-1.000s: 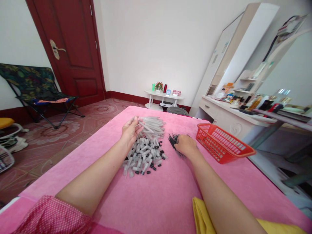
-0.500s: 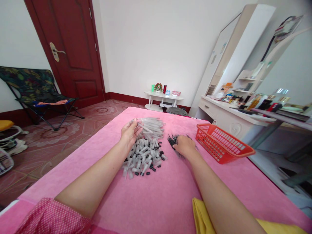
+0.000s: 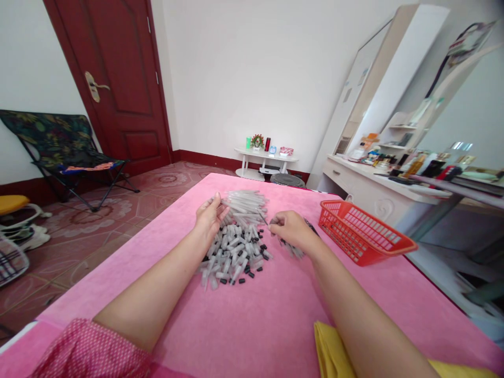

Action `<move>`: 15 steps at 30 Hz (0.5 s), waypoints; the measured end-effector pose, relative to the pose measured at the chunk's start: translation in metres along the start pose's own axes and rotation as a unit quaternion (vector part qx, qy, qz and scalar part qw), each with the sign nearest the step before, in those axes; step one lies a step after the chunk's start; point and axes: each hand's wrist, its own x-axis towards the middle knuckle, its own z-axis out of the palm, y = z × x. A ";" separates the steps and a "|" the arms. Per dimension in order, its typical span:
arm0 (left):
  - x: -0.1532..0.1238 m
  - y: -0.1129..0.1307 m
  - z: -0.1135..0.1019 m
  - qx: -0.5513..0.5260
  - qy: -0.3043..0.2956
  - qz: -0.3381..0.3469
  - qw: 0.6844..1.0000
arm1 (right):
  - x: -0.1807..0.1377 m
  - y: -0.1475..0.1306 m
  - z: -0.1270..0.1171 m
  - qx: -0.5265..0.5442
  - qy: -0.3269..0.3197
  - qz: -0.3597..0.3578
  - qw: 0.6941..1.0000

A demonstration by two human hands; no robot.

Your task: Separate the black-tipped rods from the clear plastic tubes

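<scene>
My left hand (image 3: 210, 215) is closed, thumb against fingers, on what looks like a clear pen barrel, mostly hidden by the fingers. It is at the left edge of a stack of translucent pen barrels (image 3: 247, 202). Below that stack lies a heap of clear pen caps (image 3: 236, 249) mixed with small black plugs (image 3: 241, 281). My right hand (image 3: 290, 229) pinches a thin dark pen refill (image 3: 261, 216), whose end points up and left toward the barrels. Under and beside this hand lies a bunch of dark-tipped refills (image 3: 293, 249), partly covered by it.
A red plastic basket (image 3: 364, 236) stands on the pink tablecloth (image 3: 244, 325) at the right. Yellow cloth (image 3: 333, 349) lies under my right forearm. Beyond the table are a folding chair (image 3: 74, 147), a small white stand (image 3: 268, 155) and a dresser (image 3: 378, 181) with bottles.
My right hand has lifted off the bunch of refills and moved slightly up and left, now with one refill between its fingers. The left hand has stayed nearly in place.
</scene>
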 end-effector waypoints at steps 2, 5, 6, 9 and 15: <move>-0.001 0.001 0.000 -0.005 0.002 -0.001 1.000 | -0.003 -0.008 0.000 0.052 -0.017 -0.044 0.998; -0.001 0.001 0.000 -0.009 0.002 -0.002 1.000 | -0.005 -0.014 0.001 0.074 -0.021 -0.061 0.995; -0.001 0.001 0.000 -0.008 0.001 -0.002 1.000 | -0.005 -0.014 0.001 0.077 -0.021 -0.060 0.995; -0.001 0.001 -0.001 -0.003 -0.002 -0.001 1.000 | -0.005 -0.014 0.001 0.083 -0.017 -0.061 0.995; -0.002 -0.002 0.000 0.038 -0.033 0.003 0.999 | -0.005 -0.011 0.003 0.094 -0.008 -0.063 0.994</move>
